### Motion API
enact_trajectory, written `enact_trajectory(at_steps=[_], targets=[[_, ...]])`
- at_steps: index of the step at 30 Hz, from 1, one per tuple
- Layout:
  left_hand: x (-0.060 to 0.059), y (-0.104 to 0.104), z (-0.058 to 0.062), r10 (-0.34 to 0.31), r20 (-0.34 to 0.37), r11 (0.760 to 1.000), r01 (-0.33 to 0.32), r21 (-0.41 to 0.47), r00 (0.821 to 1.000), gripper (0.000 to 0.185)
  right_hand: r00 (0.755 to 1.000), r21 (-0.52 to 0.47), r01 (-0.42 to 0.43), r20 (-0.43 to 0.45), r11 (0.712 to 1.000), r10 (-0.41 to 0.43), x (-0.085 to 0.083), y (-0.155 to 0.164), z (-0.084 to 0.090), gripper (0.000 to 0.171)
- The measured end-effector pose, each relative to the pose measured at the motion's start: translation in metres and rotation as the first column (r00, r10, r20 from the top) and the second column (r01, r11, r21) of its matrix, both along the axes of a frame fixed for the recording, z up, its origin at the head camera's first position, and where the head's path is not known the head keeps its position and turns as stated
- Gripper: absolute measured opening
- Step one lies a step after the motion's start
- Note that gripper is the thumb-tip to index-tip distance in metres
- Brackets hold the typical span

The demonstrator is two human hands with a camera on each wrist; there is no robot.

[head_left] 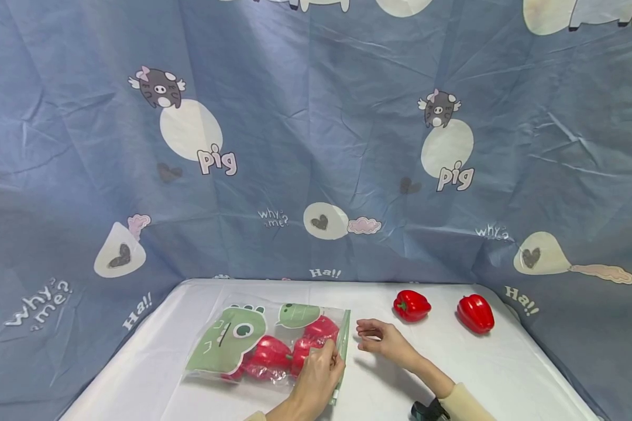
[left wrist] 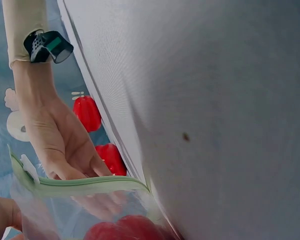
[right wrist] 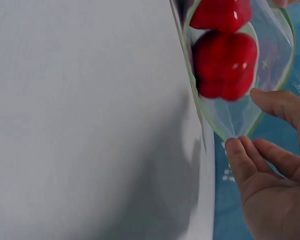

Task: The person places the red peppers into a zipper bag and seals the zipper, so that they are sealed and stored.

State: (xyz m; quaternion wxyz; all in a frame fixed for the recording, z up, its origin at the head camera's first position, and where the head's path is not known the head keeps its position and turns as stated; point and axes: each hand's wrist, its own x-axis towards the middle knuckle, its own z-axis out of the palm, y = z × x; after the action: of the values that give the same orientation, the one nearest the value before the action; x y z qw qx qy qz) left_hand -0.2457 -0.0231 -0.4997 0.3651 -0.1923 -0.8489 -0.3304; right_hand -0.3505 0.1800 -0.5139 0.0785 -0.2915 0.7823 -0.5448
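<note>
Left grip [head_left: 317, 377] pinches the clear bag [head_left: 221, 348]; right grip [head_left: 387, 344], loosely parted, hovers empty alongside.

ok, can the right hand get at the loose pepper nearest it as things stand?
Probably yes: the right hand looks empty, and only bare white tabletop shows between it and that red pepper.

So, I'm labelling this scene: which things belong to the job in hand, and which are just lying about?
Part of the job:
plastic bag, held by the left hand
red peppers inside it
right hand, near the bag's open end

Lying about:
two loose red peppers on the table, untouched, though possibly meant for the bag
blue curtain, just backdrop
</note>
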Motion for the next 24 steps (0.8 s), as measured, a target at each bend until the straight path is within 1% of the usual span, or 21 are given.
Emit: enact_trajectory(at_steps=[4,10,14,19,24], targets=[[-0.001,0.000,0.000,-0.004,0.009,1.000,0.004,-0.002,1.000,0.022,1.000,0.009,-0.021,-0.003,1.000,0.021,-0.003,0.012,0.002,0.053],[-0.001,-0.001,-0.001,-0.009,0.032,1.000,0.009,0.000,0.999,0.021,0.999,-0.006,-0.030,0.028,1.000,0.030,-0.003,0.031,0.010,0.050],[0.000,0.000,-0.002,-0.009,0.025,1.000,0.009,0.003,1.000,0.022,0.999,-0.009,-0.035,0.019,0.999,0.035,-0.005,0.044,0.015,0.047],[-0.001,0.000,-0.003,-0.010,0.011,1.000,0.010,0.007,1.000,0.023,1.000,-0.010,-0.020,-0.018,1.000,0.020,-0.011,0.060,0.018,0.046],[-0.002,-0.001,-0.003,-0.008,0.013,1.000,0.008,0.004,1.000,0.022,1.000,0.001,0.017,-0.025,1.000,-0.017,-0.014,0.074,0.024,0.051]])
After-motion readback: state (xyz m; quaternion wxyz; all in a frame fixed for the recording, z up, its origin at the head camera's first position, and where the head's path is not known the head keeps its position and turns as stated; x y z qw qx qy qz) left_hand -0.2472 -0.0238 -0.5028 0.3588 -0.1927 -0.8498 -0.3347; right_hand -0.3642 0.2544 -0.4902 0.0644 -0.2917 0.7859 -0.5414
